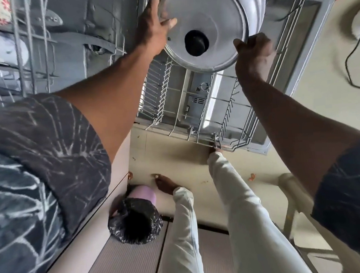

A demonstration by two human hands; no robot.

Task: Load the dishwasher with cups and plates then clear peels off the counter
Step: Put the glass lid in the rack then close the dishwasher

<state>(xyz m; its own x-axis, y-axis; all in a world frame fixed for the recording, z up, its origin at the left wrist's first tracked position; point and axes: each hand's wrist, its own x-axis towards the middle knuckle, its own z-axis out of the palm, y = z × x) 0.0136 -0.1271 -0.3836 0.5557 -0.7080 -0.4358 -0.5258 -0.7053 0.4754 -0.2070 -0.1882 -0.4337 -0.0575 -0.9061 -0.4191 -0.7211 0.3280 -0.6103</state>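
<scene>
Your lid (208, 10) runs off the picture's top edge. Your right hand (253, 50), at the lid's lower rim, is motion-blurred, fingertips hidden behind it. Your left hand (156, 25): fingers hidden over the lid's left rim. The rack (228, 109) section under the lid: hidden.

No text, label, brand or number can be read on the dishwasher (303, 59) or elsewhere.

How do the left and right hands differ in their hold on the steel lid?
The left hand holds the steel lid at its upper-left edge, fingers reaching onto its face; the right hand is at the lower-right edge, fingers curled tight. Both hold its rim above the dishwasher rack.
</scene>
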